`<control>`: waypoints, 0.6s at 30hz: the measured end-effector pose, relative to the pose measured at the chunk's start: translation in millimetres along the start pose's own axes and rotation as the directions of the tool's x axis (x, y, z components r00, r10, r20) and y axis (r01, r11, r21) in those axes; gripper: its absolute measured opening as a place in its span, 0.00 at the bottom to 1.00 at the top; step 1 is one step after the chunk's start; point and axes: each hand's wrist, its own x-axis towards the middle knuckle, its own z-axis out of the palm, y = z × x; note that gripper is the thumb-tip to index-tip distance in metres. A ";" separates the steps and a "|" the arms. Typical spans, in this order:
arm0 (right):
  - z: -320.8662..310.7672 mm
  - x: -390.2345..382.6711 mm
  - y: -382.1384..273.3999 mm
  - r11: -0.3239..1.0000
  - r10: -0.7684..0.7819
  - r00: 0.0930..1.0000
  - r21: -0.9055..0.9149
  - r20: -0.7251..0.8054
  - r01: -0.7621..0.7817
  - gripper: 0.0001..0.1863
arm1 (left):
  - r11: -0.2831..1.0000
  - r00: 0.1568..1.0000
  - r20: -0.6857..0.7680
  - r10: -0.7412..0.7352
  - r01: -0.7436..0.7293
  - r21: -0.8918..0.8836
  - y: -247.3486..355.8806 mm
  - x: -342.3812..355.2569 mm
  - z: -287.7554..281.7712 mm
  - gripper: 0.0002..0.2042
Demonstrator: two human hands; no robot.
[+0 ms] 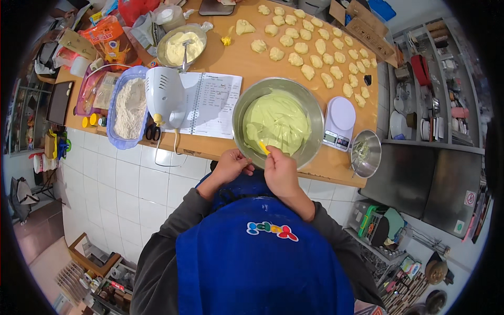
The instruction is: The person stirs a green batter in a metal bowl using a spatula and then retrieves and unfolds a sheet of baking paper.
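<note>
A large steel mixing bowl stands at the table's front edge, filled with smooth pale-green batter. My right hand is closed round the handle of a yellow spatula, whose far end dips into the batter. At the bowl's near-left rim, my left hand has its fingers curled together; whether they pinch the rim or something small is hidden. To the bowl's right are a white kitchen scale and a small steel bowl with green residue inside.
An open notebook, white hand mixer, black scissors and blue-lilac tub of flour lie left. A bowl of pale cream mixture stands behind. Many dough pieces cover the far right of the wooden table.
</note>
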 end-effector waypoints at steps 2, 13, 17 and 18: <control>7.8 -3.0 -2.7 1.000 -0.010 0.999 -0.026 0.031 0.010 0.13 | 0.999 0.999 0.015 -0.029 0.029 0.021 -2.6 1.6 -1.1 0.07; 9.0 -37.8 8.3 0.970 0.124 0.956 -0.237 0.266 -0.060 0.08 | 0.997 0.994 0.070 -0.080 0.081 -0.019 -8.8 9.0 1.4 0.06; -23.3 -46.9 25.5 0.940 0.081 0.970 -0.341 0.229 0.002 0.08 | 0.996 0.996 0.034 -0.078 0.079 -0.032 -1.1 4.1 2.6 0.06; -31.9 -46.0 26.3 0.949 0.055 0.979 -0.315 0.198 0.011 0.07 | 0.997 0.997 0.025 -0.073 0.074 -0.030 -0.4 3.5 2.3 0.06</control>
